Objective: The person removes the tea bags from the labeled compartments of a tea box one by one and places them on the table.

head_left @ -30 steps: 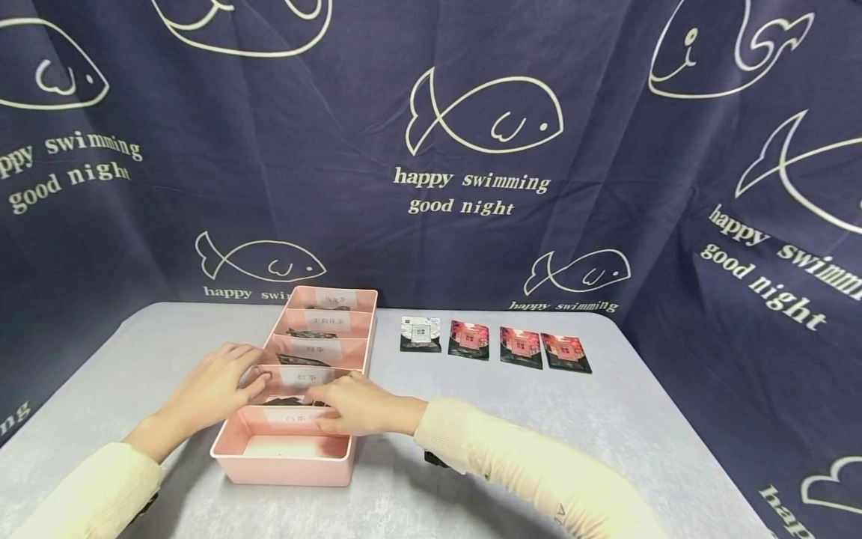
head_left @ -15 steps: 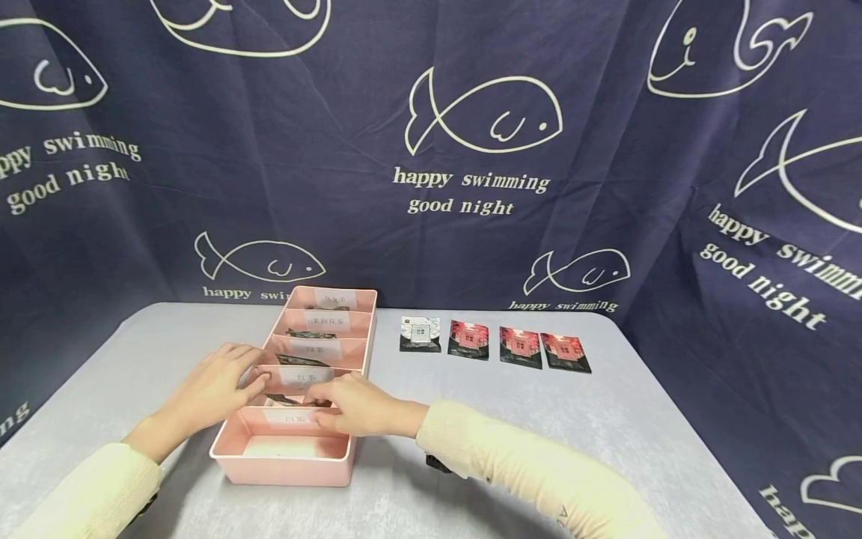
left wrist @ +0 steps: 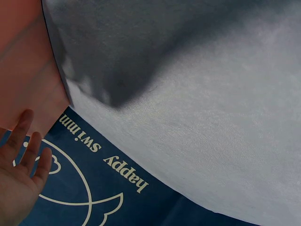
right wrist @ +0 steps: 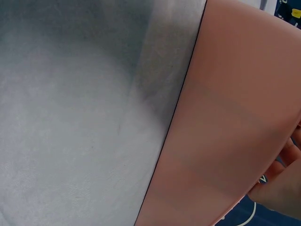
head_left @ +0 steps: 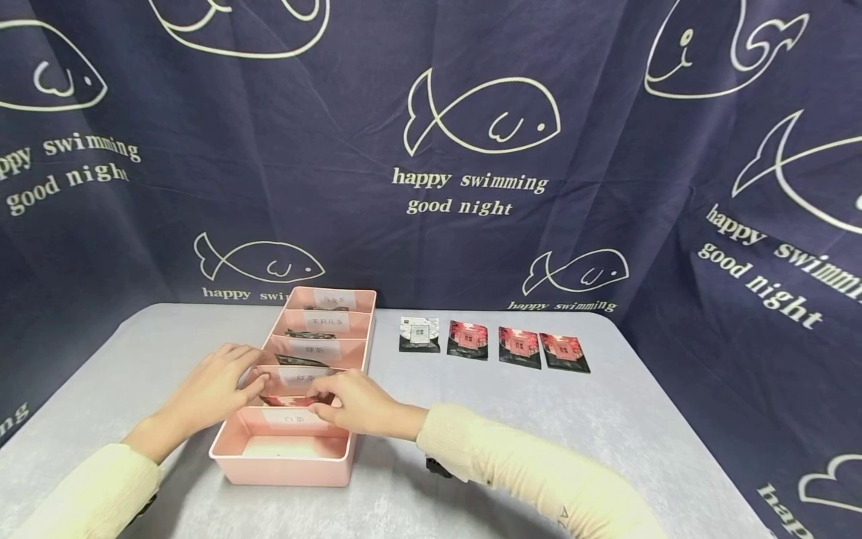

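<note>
A long pink divided box (head_left: 286, 470) stands on the table, its compartments marked with paper labels. My right hand (head_left: 360, 403) reaches over the box's right rim and pinches the right end of a red tea sachet (head_left: 286, 401) in the second compartment from the front. Part of that sachet is hidden by the fingers and the box wall. My left hand (head_left: 212, 385) rests at the left rim of the same compartment, fingers relaxed. In the left wrist view the left hand (left wrist: 21, 174) has its fingers spread beside the pink wall. The right hand (right wrist: 282, 179) is partly cut off in the right wrist view.
Dark sachets lie in compartments farther back, one of them a dark sachet (head_left: 303, 360). Right of the box, a white-and-black sachet (head_left: 420, 335) and three red-and-black ones, including a red sachet (head_left: 468, 340), lie in a row on the grey table (head_left: 485, 419). A patterned navy curtain (head_left: 471, 247) hangs behind.
The sachet in my right hand has turned from showing a dark edge to showing its red face. The right fingers have risen slightly. My left hand has stayed in place.
</note>
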Tool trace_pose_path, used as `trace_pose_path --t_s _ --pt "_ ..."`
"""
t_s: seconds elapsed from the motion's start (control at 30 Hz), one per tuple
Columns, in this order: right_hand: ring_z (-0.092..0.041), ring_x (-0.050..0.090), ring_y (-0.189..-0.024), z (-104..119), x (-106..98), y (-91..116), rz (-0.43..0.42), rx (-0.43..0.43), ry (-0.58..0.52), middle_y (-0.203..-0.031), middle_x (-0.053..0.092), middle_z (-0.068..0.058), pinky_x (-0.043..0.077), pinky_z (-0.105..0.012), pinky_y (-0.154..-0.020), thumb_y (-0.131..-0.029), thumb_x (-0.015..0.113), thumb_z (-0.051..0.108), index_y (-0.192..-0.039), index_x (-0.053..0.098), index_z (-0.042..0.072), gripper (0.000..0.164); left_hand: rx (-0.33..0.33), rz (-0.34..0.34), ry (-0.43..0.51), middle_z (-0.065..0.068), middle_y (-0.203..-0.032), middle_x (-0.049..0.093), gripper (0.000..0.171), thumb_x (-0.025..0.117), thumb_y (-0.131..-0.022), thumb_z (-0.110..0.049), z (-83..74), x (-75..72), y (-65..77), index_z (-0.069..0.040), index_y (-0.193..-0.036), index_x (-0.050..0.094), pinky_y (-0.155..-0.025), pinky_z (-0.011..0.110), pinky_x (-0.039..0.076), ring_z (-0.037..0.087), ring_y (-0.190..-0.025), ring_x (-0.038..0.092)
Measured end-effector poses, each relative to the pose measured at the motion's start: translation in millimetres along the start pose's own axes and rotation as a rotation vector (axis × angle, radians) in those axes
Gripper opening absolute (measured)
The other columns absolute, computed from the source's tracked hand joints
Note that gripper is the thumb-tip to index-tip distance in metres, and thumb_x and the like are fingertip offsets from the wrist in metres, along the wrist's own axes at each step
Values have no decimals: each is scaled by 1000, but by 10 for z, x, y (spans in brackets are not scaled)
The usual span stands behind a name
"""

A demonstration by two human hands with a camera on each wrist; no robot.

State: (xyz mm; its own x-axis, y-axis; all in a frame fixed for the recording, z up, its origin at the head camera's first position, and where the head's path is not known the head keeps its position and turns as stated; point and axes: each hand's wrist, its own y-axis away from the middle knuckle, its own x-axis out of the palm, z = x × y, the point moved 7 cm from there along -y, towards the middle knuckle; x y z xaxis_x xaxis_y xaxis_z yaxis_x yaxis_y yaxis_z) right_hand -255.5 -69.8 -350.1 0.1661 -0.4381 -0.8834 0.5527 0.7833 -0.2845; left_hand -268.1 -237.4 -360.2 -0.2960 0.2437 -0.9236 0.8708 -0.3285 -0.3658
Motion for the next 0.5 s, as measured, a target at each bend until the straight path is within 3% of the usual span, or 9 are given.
trace_pose_path --t_s 0.5 --pt "5 49 -59 -97 -211 0 -142 106 -95 -75 68 3 39 -5 -58 -84 60 13 -93 67 12 12 -5 1 1 18 -111 61 38 60 -83 -27 1 -3 -2 0 -109 60 -93 54 39 35 -107 50"
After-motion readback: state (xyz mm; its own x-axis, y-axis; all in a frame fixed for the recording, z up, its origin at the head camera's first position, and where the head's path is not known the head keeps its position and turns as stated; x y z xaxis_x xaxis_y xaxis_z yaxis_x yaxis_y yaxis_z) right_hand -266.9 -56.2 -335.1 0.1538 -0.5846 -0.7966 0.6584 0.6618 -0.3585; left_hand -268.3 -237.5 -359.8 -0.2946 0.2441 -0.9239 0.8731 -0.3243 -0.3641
